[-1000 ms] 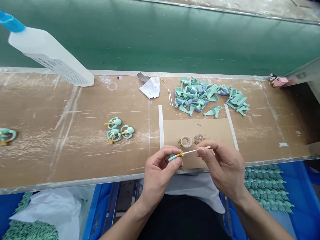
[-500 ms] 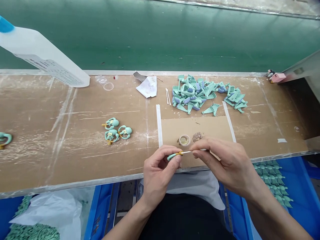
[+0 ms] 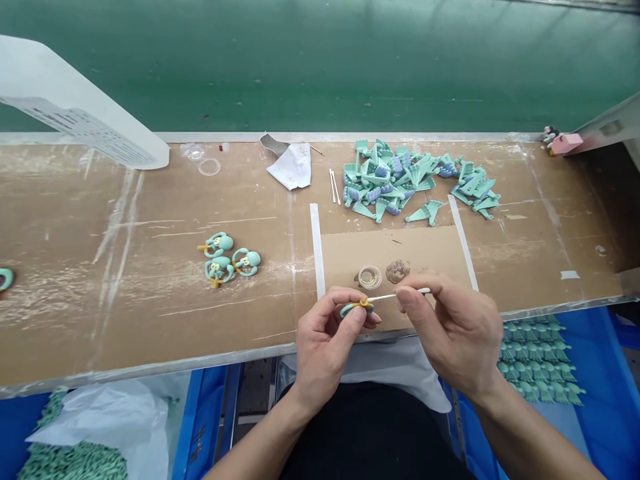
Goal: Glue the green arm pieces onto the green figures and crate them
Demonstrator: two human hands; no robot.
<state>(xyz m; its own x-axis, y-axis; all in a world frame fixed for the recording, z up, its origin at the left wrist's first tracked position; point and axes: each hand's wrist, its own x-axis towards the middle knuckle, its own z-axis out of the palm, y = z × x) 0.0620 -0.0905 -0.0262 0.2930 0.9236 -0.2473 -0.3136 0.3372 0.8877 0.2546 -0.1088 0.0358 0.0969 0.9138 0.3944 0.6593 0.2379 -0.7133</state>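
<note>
Where the left hand (image 3: 325, 343) and right hand (image 3: 453, 333) face each other: lower middle of the frame, close together but apart, at the near edge of a brown table (image 3: 150, 307).
Left hand: thumb and fingers grasp a small toy figure (image 3: 345, 311), partly hidden; a pale green curve and an orange-yellow part show.
Right hand: thumb and fingertips pinch a white cotton swab (image 3: 385, 297), one end poking out toward the right of the frame.
Swab tip: aimed left at the toy's orange part, touching or almost touching; too small to tell.
Toy's feel: it looks light and fairly stiff, probably molded plastic. Being small and rounded, it could twist or slip, more so if wet. Thin curved limbs seem its weakest places; the thicker body looks the safer hold, pinched between thumb and forefinger with the orange part left bare.
Swab's feel: almost weightless, with a thin stick that likely bends under a hard push; holding it mid-stick suits a gentle touch.
Clear cup (image 3: 370, 267): just above the hands, with yellowish liquid inside; a brown patch (image 3: 398, 271) lies to its right.
Similar toys (image 3: 219, 268): three clustered left of center, another cut off at the left edge.
Green parts (image 3: 383, 180): a loose pile, some with purple, upper right of center; two spare swabs (image 3: 335, 187) lie beside it.
White bottle (image 3: 90, 110): upper left, cut off by the frame.
</note>
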